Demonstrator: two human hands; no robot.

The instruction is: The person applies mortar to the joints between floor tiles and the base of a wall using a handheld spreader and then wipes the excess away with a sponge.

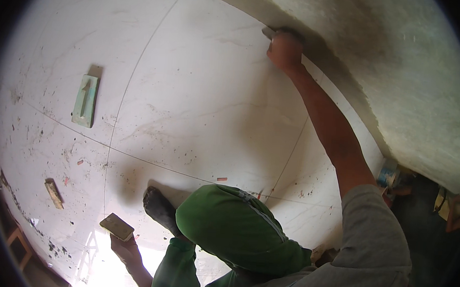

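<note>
My right hand [286, 51] is stretched out to the foot of the wall at the far side, its fingers closed round a dark tool [269, 33] that looks like a trowel; my fist hides most of it. The tool lies close to the damp grey band [345, 66] where wall and floor meet. Low on the left, my left hand [124, 248] grips a flat, rectangular yellowish-grey block [117, 226] with rounded corners, held above the floor. Its exact kind cannot be made out. A green plastering float [85, 101] lies handle up on the floor tiles at the left.
White marbled tiles [207, 84] are strewn with crumbs and reddish chips [222, 179]. A rough broken piece [54, 193] lies at the left. My green-clad knee [226, 211] and dark-covered foot [160, 207] are in the middle. A bucket [388, 175] stands at the right, beside clutter.
</note>
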